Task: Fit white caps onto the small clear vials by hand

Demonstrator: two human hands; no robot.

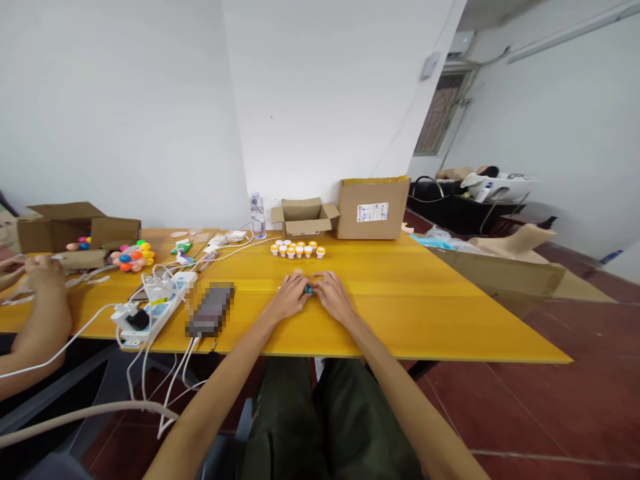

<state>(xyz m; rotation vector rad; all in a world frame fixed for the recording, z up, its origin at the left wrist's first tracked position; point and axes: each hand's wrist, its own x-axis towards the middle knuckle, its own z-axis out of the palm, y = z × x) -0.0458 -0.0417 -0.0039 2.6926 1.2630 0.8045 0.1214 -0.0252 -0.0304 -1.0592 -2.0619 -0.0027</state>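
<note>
My left hand (289, 297) and my right hand (333, 296) rest together on the yellow table (425, 313). Both are closed on a small blue-green piece (309, 289) pinched between their fingertips; most of it is hidden. Just beyond the hands stands a cluster of several small white-and-orange caps (298, 250) in two rows. Behind that cluster sits a small open cardboard box (304, 217).
A larger closed cardboard box (373, 208) and a plastic bottle (257, 216) stand at the back. A power strip (153, 308) with cables and a blurred dark device (211, 309) lie to the left. Another person's arm (35, 320), coloured round toys (134, 256) and an open box (70, 227) are far left.
</note>
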